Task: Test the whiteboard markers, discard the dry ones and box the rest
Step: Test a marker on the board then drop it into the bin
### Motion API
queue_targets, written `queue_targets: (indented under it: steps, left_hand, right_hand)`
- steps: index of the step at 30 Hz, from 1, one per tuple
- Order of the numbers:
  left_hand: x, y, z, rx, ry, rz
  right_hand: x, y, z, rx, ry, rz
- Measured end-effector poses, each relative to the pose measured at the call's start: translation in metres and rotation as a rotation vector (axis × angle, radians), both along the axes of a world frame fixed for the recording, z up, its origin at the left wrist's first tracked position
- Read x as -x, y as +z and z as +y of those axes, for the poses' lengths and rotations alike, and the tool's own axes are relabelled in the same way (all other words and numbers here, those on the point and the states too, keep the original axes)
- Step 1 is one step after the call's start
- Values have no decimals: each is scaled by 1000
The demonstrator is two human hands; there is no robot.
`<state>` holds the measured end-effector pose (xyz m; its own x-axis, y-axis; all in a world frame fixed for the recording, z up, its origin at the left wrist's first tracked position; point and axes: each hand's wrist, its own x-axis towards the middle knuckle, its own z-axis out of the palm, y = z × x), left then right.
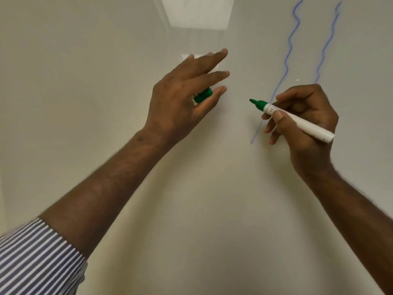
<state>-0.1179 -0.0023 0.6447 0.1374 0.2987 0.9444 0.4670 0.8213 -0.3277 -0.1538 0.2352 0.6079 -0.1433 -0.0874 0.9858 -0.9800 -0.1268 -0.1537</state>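
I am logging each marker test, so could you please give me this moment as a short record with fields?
right hand: holds the uncapped green marker
marker tip: points left, near the whiteboard; contact unclear
left hand: holds the green cap, fingers spread
marks on board: two wavy blue lines; no green mark visible
sleeve: striped, on the left arm

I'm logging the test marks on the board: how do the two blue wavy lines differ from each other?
The left blue line runs further down the whiteboard, ending below the right hand; the right blue line stops at the top of that hand, or goes behind it. The left line straightens and fades low down; the right line is wavy for all that shows. Both are blue, thin and roughly parallel.
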Motion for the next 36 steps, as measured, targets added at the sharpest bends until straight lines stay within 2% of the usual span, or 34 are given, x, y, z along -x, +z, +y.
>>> queue_targets:
  steps: [7,13,16,19,26,36]
  left_hand:
    - [10,75,-4,71,137,88]
    - [17,128,-6,37,274,100]
    - [23,148,-17,-51,276,47]
    - [33,147,-32,-116,220,-28]
    - [35,146,-35,-102,175,-24]
    - [38,144,-39,-54,205,-44]
  right_hand:
    - [3,60,7,22,-82,85]
    - [3,115,0,46,-123,178]
    - [1,141,-1,38,-152,217]
    - [-1,160,0,-5,-231,244]
    - [3,180,-3,34,-375,255]
    - [8,179,-22,139,-384,270]
